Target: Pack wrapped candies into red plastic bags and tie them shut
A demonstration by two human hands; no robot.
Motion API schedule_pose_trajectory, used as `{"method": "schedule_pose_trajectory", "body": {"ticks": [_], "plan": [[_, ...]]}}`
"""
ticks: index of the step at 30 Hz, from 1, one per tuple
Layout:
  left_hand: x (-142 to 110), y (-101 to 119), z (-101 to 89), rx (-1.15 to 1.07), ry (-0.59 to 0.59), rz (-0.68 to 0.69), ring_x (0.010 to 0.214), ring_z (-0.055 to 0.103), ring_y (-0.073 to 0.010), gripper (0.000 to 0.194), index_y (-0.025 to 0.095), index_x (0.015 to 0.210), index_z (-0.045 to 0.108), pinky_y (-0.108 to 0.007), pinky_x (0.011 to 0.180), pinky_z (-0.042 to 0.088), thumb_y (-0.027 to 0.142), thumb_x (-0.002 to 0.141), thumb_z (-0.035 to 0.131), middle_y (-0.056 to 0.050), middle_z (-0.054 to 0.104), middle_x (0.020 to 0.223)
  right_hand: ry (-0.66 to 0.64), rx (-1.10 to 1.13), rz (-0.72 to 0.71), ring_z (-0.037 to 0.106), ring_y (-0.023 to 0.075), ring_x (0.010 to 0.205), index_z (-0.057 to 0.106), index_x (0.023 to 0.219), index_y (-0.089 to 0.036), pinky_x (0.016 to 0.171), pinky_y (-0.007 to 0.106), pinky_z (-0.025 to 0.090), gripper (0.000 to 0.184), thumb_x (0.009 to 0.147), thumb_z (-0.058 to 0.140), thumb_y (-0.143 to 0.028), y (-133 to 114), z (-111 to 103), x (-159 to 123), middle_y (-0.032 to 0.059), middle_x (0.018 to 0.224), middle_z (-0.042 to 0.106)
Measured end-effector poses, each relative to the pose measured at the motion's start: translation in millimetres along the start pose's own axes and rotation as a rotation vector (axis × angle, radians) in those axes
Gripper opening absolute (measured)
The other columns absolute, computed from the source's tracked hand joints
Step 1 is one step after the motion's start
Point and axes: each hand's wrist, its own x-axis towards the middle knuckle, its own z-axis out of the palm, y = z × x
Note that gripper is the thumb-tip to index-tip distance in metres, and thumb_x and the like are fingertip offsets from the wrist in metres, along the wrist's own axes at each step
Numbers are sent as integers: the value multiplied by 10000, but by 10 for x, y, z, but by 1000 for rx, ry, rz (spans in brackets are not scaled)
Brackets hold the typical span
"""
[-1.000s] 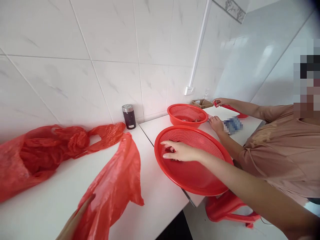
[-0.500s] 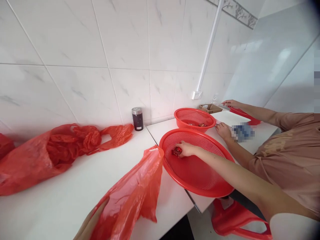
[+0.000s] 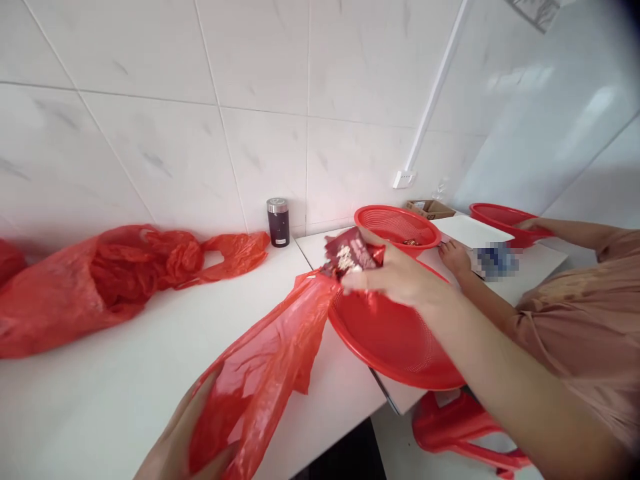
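My right hand is closed around several shiny dark-red wrapped snack packets, lifted over the near rim of a large red mesh basket. Low in the view, my left hand grips a thin red plastic bag, with some fingers behind the film. The bag's mouth reaches up to the basket's left rim, just below the packets. My right hand and forearm hide part of the basket.
A second red basket holds a few wrapped packets. A stuffed red bag and a dark tumbler stand by the tiled wall. At the right, a co-worker's hand rests by a white board. A red stool is below.
My right hand has picked up packets inside the large basket and raised them toward the bag. The bag's mouth has moved to the basket's rim. The co-worker's far hand has reached into another red basket.
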Motion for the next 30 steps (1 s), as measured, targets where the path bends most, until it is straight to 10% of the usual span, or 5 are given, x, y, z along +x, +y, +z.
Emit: {"method": "schedule_pose_trajectory", "body": {"ticks": [7, 11, 16, 27, 30], "plan": [[101, 380, -23, -151, -3, -104, 1327, 414, -337, 818, 249, 1467, 295, -498, 1061, 391, 292, 706, 589, -95, 408, 1481, -410, -506, 84, 601, 185, 915, 569, 1171, -330, 787, 320, 495, 525, 681, 755, -311, 683, 1175, -169, 32, 1144, 483], [52, 518, -225, -234, -12, -189, 1130, 576, -288, 721, 367, 1440, 334, -380, 826, 565, 388, 764, 586, -44, 333, 1513, -283, -870, 293, 590, 330, 1009, 483, 1266, -228, 721, 405, 486, 607, 767, 634, -541, 1115, 1176, 17, 151, 1228, 461], [24, 539, -444, -393, 51, -284, 983, 645, -236, 763, 378, 1440, 275, -337, 764, 578, 559, 775, 602, -85, 453, 1407, -175, -1097, 13, 585, 296, 1043, 443, 1320, -225, 771, 393, 467, 473, 910, 491, -456, 798, 1016, 70, 147, 1282, 504], [-175, 263, -231, -581, -217, -417, 922, 650, -266, 540, 225, 1040, 687, -385, 804, 583, 666, 751, 572, -52, 725, 979, -691, -1734, 44, 648, 302, 888, 667, 1015, -99, 908, 434, 413, 295, 729, 701, -161, 1031, 1132, -403, 159, 887, 705], [-55, 182, -465, -614, -26, -428, 820, 679, -258, 539, 218, 948, 717, -372, 765, 600, 677, 674, 650, -35, 746, 908, -603, -1656, -32, 661, 243, 804, 629, 1044, -144, 922, 408, 391, 296, 754, 603, -93, 871, 1095, -324, 94, 845, 708]]}}
